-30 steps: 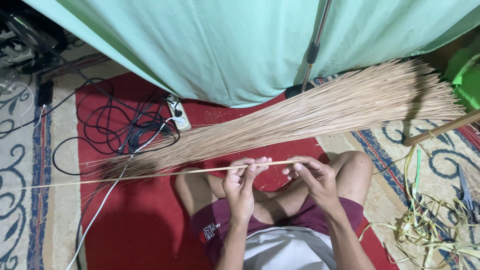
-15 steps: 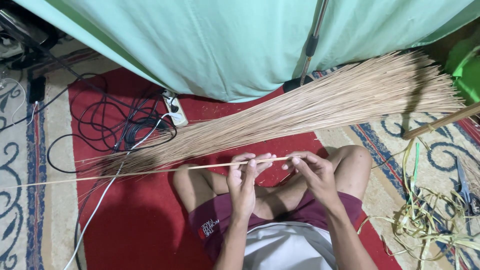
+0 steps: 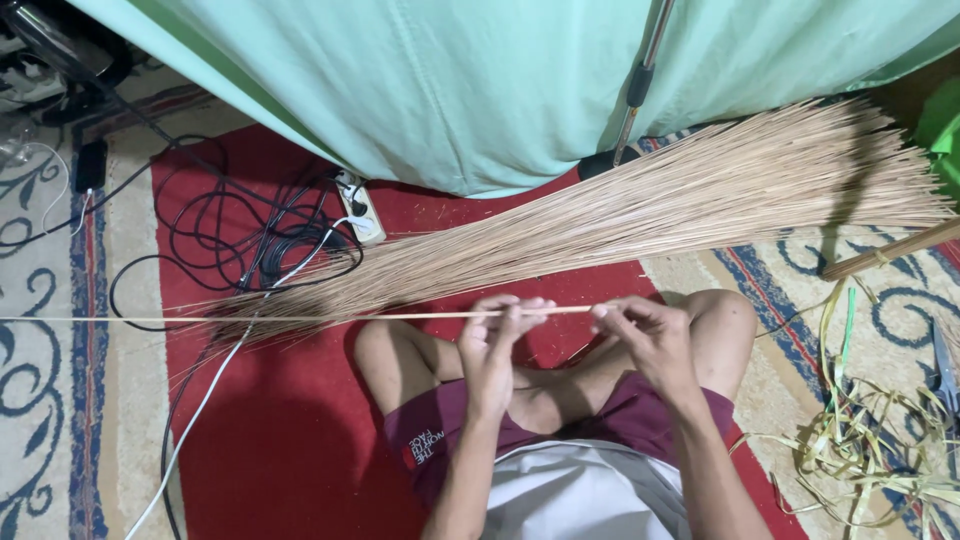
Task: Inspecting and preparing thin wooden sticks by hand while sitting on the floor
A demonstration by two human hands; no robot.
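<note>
Across the red mat (image 3: 280, 450), from the patterned rug's left edge, a single thin stick (image 3: 250, 319) runs level toward the person's lap. Black cables (image 3: 230, 240) and a white power strip (image 3: 358, 207) lie behind it. At its right end the left hand (image 3: 495, 345) pinches the stick, and the right hand (image 3: 645, 335) closes its fingertips on the tip. Beyond both, a large bundle of sticks (image 3: 650, 205) fans rightward, above green strips (image 3: 860, 450).

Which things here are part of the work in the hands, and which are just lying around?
In use:
left hand and right hand, pinching one thin stick
bundle of thin sticks just beyond it

Lying about:
black cables
white power strip
green leaf strips
scissors
metal stand pole
</note>
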